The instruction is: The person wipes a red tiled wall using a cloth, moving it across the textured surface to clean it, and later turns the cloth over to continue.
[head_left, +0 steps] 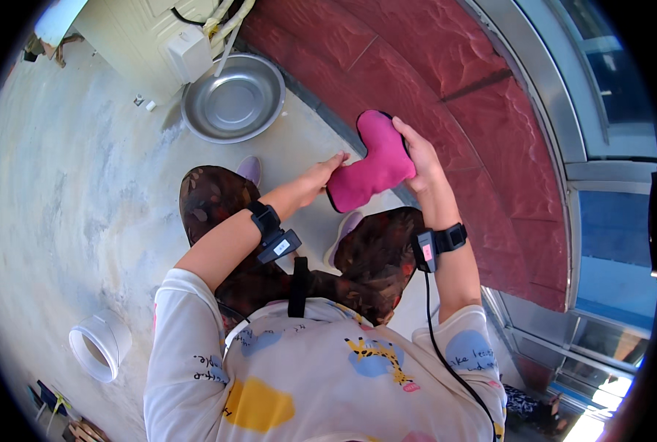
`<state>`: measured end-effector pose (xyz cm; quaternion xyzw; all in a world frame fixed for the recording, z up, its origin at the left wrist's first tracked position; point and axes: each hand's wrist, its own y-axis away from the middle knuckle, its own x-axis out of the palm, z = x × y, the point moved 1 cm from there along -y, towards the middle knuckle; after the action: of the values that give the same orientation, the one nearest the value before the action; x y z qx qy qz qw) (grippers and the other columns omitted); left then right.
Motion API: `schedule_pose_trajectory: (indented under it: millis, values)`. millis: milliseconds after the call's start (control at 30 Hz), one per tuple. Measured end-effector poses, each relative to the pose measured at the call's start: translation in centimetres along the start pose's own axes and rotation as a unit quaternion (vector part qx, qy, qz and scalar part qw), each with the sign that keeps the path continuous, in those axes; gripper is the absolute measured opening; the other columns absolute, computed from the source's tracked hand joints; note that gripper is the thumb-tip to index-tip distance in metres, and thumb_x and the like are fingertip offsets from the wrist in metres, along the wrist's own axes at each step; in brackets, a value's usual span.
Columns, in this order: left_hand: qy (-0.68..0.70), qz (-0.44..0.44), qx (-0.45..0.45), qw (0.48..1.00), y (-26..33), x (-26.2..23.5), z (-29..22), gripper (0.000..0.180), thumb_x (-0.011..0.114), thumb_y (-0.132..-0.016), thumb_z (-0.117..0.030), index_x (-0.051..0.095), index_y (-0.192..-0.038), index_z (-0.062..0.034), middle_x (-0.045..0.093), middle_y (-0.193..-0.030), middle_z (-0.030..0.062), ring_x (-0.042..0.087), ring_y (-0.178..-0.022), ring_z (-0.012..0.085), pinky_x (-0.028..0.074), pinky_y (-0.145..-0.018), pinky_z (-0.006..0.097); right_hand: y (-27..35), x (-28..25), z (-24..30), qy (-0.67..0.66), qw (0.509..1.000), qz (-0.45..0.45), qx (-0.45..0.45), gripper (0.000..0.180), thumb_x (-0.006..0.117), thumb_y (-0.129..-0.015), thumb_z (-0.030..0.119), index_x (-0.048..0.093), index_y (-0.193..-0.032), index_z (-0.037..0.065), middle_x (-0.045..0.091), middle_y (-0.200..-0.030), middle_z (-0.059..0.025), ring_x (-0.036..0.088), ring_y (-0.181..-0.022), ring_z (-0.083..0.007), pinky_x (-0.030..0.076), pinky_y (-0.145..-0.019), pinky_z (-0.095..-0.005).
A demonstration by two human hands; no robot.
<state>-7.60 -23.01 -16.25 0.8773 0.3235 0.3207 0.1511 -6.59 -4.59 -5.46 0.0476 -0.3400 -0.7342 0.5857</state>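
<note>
pale printed cotton shirt (306,383) nearest cam | left hand (315,183) fingers pinch pink L-shaped fabric pad (372,163) | right hand (422,158) fingers wrap top edge | keep two-point hold, steel basin (234,98) beyond

Pink fabric boot-shaped slipper (372,166), soft, bent like an L, held up in air above knees; toe end at left fingertips, upper part in right palm.
</note>
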Motion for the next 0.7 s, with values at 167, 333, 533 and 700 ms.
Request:
schedule_pose_trajectory:
  millis: [167,333,533,700]
  values:
    - [-0.016,-0.097,0.098,0.99,1.7,0.7,-0.1,0.071,0.029,-0.095,-0.058,0.019,-0.149,-0.0129,0.02,-0.153,0.0053,0.017,-0.141,0.0234,0.011,-0.112,0.043,1.7,2.1,-1.3,-0.058,0.997,0.032,-0.032,0.037,0.055,-0.094,0.029,0.054,-0.117,0.0,0.062,-0.104,-0.0109,0.061,-0.093,-0.0193,0.05,-0.08,-0.0332]
    - [0.236,-0.001,0.071,0.969,2.0,1.2,-1.4,0.066,0.026,-0.096,-0.058,0.026,-0.145,-0.0127,0.036,-0.144,0.0071,0.035,-0.132,0.0246,0.029,-0.107,0.047,4.8,7.4,-2.8,0.051,0.996,0.069,-0.039,0.037,0.058,-0.092,0.028,0.056,-0.118,0.002,0.062,-0.106,-0.0057,0.058,-0.097,-0.0143,0.044,-0.088,-0.0285]
    - [0.431,0.109,0.084,0.892,5.4,2.3,-4.4,0.077,0.027,-0.089,-0.07,0.043,-0.134,-0.009,0.049,-0.134,0.0088,0.048,-0.122,0.0238,0.04,-0.1,0.042,5.0,4.6,0.1,0.311,0.932,0.018,-0.183,0.041,0.064,-0.088,0.021,0.054,-0.121,-0.001,0.061,-0.115,-0.0095,0.059,-0.103,-0.0162,0.045,-0.09,-0.03]
    - [0.412,0.154,0.113,0.891,5.1,2.0,-5.5,0.084,0.026,-0.087,-0.072,0.036,-0.138,-0.0066,0.048,-0.134,0.0105,0.047,-0.123,0.0245,0.037,-0.102,0.042,7.3,5.2,-0.6,0.479,0.767,-0.171,-0.391,0.049,0.064,-0.087,0.02,0.047,-0.13,0.003,0.049,-0.135,-0.0143,0.05,-0.121,-0.0257,0.043,-0.096,-0.0357]
